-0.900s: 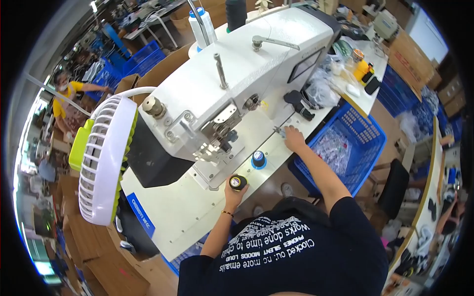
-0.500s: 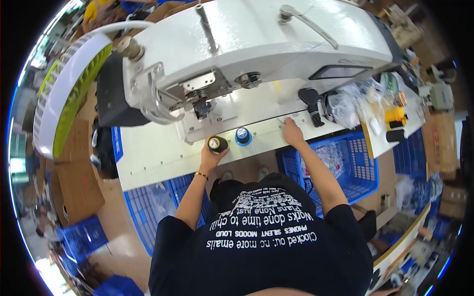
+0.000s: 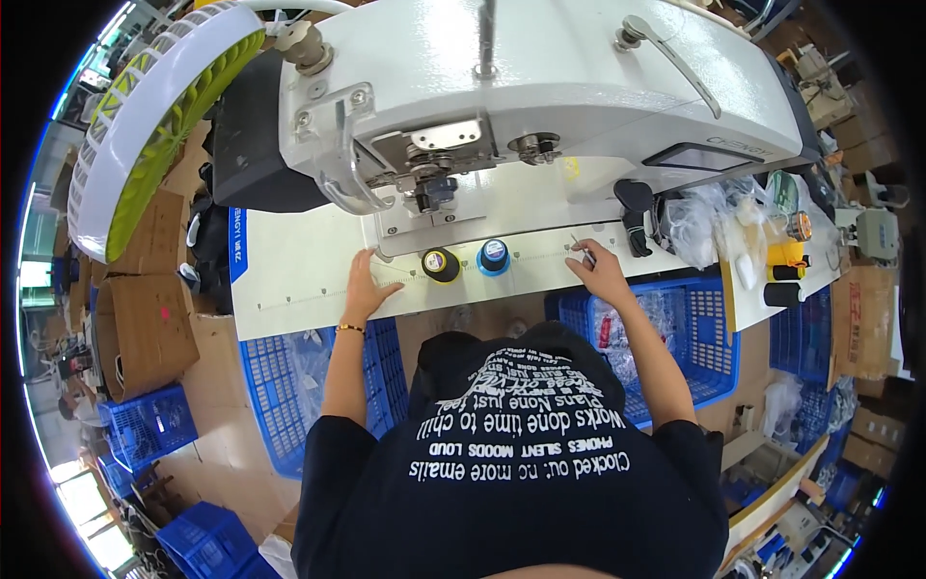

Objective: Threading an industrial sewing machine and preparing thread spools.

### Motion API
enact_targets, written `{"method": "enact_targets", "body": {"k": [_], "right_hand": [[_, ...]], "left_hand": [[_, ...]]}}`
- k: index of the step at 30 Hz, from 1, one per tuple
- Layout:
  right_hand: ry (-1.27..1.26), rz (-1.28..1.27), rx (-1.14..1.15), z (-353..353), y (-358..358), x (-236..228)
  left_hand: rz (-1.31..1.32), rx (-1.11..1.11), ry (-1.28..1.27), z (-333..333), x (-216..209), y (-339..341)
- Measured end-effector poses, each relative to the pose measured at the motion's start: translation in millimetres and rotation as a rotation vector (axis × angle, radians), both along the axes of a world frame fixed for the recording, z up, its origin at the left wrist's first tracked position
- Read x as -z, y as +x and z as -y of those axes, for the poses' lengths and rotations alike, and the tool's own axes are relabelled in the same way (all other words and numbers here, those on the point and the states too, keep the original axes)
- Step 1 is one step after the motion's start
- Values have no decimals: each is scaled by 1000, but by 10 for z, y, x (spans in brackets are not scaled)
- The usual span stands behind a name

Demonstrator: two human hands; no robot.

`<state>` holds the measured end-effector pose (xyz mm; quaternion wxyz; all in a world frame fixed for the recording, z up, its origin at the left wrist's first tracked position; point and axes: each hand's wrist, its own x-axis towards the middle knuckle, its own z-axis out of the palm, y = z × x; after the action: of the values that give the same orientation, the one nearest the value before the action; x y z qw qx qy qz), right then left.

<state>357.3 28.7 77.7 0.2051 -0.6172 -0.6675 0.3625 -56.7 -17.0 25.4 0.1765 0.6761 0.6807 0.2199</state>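
Spools (image 3: 441,264) pointing up, long axes vertical

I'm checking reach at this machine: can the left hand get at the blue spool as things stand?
Probably yes, though not straight across: the black spool stands between the open left hand and the blue spool. Going around the black spool's near side, over the white tabletop, looks possible.

Remotely, I see smooth tan floor (image 3: 220,417), bright white window panes (image 3: 82,504) far left and a long wood-edged table (image 3: 775,509) lower right.
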Motion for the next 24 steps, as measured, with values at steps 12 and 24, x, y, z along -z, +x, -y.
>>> {"method": "enact_targets", "body": {"k": [12, 24], "right_hand": [[-4, -155, -4, 112, -394, -332], [-71, -167, 44, 343, -502, -315]], "left_hand": [[-71, 72, 21, -621, -388, -673], [-241, -5, -142, -975, -265, -972]]}}
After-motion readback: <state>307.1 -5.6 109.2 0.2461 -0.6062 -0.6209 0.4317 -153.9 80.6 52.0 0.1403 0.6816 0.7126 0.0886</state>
